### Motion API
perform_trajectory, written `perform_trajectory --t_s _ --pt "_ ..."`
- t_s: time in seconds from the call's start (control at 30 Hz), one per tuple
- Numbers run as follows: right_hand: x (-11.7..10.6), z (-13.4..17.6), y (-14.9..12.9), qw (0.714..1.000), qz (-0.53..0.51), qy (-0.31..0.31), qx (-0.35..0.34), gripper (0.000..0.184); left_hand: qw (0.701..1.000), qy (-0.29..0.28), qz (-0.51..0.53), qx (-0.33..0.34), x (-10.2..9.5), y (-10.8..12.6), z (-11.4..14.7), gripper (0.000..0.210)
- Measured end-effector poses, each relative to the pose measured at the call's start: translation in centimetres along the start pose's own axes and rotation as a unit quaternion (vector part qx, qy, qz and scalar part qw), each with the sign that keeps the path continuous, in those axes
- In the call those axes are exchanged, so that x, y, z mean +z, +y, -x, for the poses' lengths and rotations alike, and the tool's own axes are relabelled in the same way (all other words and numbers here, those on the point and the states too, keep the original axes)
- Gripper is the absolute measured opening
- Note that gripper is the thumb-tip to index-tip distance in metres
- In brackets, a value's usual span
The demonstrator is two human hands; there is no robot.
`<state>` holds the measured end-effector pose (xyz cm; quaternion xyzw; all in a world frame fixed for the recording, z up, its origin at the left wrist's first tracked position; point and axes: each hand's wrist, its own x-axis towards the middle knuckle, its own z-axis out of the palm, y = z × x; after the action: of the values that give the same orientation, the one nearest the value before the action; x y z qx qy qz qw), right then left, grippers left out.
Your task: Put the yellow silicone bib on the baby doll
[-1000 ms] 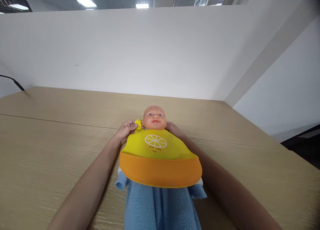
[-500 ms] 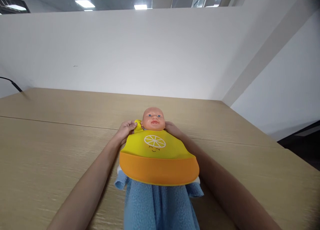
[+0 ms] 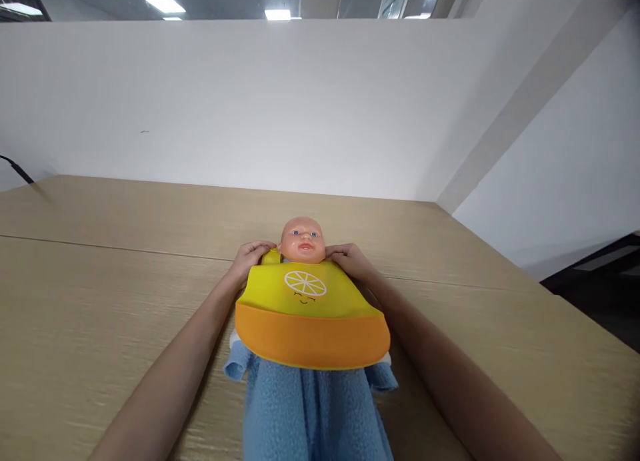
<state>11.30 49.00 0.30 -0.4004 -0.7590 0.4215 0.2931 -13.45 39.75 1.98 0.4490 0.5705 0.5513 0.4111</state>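
A baby doll [image 3: 302, 237] in blue fleece clothing [image 3: 280, 407] lies face up on the table. Over its chest is a yellow bib [image 3: 260, 286] with an orange catch pocket [image 3: 313, 337], a white citrus slice and a smiling face printed on it. Beside the doll's neck, at the left of the picture, my left hand [image 3: 249, 257] pinches the bib's yellow neck strap. On the other side my right hand [image 3: 353, 261] has its fingers closed at the bib's neck edge, against the doll's neck. The fingertips there are partly hidden, as is the back of the neck.
The wood-toned table [image 3: 125, 301] has a seam running across it. A white partition [image 3: 240, 107] rises behind its far edge. At the far left is a black cable [image 3: 19, 170]; a dark object [image 3: 600, 284] stands beyond the right edge.
My right hand has shifted, and its fingers and thumb now show beside the doll's neck. The strap at my left hand sits lower and flatter. The view has moved slightly.
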Motion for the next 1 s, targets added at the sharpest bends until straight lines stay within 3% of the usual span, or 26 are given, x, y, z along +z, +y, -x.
perform_trajectory --t_s 0.17,0.27,0.37,0.47,0.63,0.8,1.0 --pt "-2.1 0.4 0.7 0.992 -0.063 -0.113 -0.009 0.025 0.998 -0.037 -0.049 0.026 -1.4 -0.9 -0.1 0.035" --pt "-3.4 0.8 0.3 0.972 -0.095 -0.216 0.014 0.036 0.993 -0.08 -0.057 0.061 -1.7 -1.6 0.0 0.038" --pt "-4.0 1.2 0.2 0.962 -0.105 -0.251 0.015 0.042 0.99 -0.122 -0.031 0.069 -1.6 -2.0 0.2 0.044" --pt "-3.6 1.4 0.6 0.968 -0.105 -0.227 0.016 0.039 0.987 -0.147 0.005 0.056 -1.5 -2.1 0.2 0.048" --pt "-2.4 1.6 0.8 0.989 -0.073 -0.126 0.029 0.025 0.983 -0.17 -0.012 0.071 -2.0 -1.6 0.4 0.048" --pt "-1.9 1.8 0.9 0.994 -0.072 -0.085 0.025 0.024 0.978 -0.132 -0.104 0.121 -2.4 -1.1 1.1 0.031" --pt "-1.2 2.1 1.4 0.988 -0.149 -0.041 0.02 0.027 0.987 -0.119 -0.069 0.084 -2.2 -2.0 1.0 0.023"
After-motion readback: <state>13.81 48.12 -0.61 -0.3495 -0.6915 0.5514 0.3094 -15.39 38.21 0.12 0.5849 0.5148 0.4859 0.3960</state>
